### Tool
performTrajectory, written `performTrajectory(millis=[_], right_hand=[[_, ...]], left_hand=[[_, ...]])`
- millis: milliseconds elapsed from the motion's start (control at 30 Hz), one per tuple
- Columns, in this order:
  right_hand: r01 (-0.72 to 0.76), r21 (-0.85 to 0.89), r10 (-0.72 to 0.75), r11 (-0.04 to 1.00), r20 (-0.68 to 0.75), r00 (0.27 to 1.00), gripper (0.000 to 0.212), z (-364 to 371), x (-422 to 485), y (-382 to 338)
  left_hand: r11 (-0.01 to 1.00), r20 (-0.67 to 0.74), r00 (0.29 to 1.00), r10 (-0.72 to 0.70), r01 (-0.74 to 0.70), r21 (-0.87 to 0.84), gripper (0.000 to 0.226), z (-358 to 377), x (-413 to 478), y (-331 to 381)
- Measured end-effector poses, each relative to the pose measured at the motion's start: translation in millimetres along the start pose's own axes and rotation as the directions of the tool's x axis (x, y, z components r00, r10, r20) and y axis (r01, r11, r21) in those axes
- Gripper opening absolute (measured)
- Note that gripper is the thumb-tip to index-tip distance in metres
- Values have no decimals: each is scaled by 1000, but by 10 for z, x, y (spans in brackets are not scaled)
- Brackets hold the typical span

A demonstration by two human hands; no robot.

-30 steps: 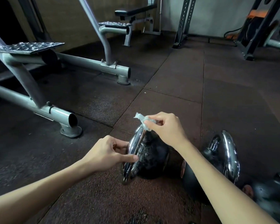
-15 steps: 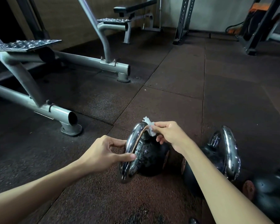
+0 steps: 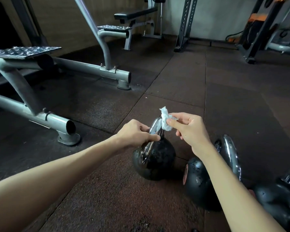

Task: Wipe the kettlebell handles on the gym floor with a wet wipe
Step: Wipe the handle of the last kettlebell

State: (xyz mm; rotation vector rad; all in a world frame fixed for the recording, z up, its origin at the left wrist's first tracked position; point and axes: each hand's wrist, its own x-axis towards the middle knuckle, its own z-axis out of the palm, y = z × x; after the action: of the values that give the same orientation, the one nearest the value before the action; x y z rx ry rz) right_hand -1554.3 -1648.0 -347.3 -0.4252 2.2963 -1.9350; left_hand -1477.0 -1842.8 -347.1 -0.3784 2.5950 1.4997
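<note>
We see the nearest kettlebell [image 3: 155,158] standing upright on the dark rubber floor [image 3: 107,198], well short of the floor's far edge under the wall, its chrome handle [image 3: 155,127] rising between our two hands. The crumpled white wet wipe [image 3: 164,118] sits against the top of that handle, pinched between the thumb and forefinger of our right hand [image 3: 191,131], while the other fingers curl loosely. Our left hand [image 3: 134,135] grips the handle lower down on its left side, thumb and fingers closed round the chrome. Just to the right stands a second kettlebell [image 3: 197,180], apart from the first, with our right forearm crossing in front of it and hiding part of its body; its own chrome handle [image 3: 231,158] shows beyond the arm. A third kettlebell [image 3: 281,198] lies near the right edge of the view. To the left, a grey machine frame [image 3: 57,119] rests on round feet, carrying a tread plate [image 3: 23,51]. Toward the floor's far edge stand a bench [image 3: 134,15], a perforated rack upright [image 3: 185,22] and a black-and-orange machine [image 3: 258,24].
</note>
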Motion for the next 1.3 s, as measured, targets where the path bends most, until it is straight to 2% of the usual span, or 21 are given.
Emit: performTrajectory(millis=[133, 200, 367, 433, 467, 500, 567, 633, 800, 900, 1067, 1100, 1167, 1200, 1233, 1300], right_hand=[[-71, -9, 70, 997, -51, 996, 17, -168, -6, -81], [-124, 33, 126, 992, -72, 989, 23, -213, 5, -111], [-199, 116, 210, 973, -93, 973, 29, -194, 70, -172], [-217, 108, 227, 970, -83, 970, 27, -190, 97, -192], [-228, 111, 237, 967, -76, 968, 26, -183, 106, -193], [-240, 119, 249, 963, -64, 966, 24, -165, 115, -185], [-257, 137, 262, 957, -18, 965, 20, -106, 109, -176], [-249, 137, 246, 959, 42, 968, 15, -43, 85, -184], [-267, 140, 242, 953, 172, 955, 20, 29, 94, -298], [-265, 88, 245, 960, 188, 951, 21, 75, 127, -321], [-182, -6, 176, 983, 277, 944, 20, 106, 85, -318], [-130, -25, 132, 991, 290, 948, 19, 79, 74, -333], [82, -138, -52, 987, 207, 977, 16, -43, 114, -328], [208, -287, -166, 935, 165, 972, 25, -131, 176, -305], [305, -438, -243, 846, 194, 951, 35, -218, 252, -275], [443, -605, -243, 661, 386, 890, 48, -303, 412, -218]], left_hand=[[999, -15, 999, -38, 39, 32, 72, 74, 282, 127], [999, -27, 999, -36, 37, 36, 84, 109, 384, 168], [998, -10, 998, -62, 63, 27, 74, 129, 490, 256], [997, -21, 999, -43, 44, 58, 49, 93, 424, 237], [996, -76, 997, 3, 4, 87, 39, 78, 365, 231], [992, -157, 984, 83, -65, 112, 39, 71, 305, 223], [956, -308, 906, 291, -262, 131, 56, 61, 184, 216], [905, -334, 841, 425, -389, 173, 60, 21, 67, 243], [869, -299, 817, 492, -441, 225, 49, -113, -41, 249], [840, -318, 778, 542, -500, 209, 48, -85, -116, 234], [825, -414, 714, 565, -494, 275, 32, -18, -160, 112], [829, -438, 703, 560, -484, 282, 27, -9, -160, 81], [854, -480, 707, 519, -453, 256, 22, -24, -159, 32], [874, -494, 722, 484, -430, 228, 21, -48, -150, 11], [893, -496, 744, 447, -407, 194, 22, -78, -132, -11], [915, -468, 787, 401, -372, 157, 26, -127, -86, -49]])
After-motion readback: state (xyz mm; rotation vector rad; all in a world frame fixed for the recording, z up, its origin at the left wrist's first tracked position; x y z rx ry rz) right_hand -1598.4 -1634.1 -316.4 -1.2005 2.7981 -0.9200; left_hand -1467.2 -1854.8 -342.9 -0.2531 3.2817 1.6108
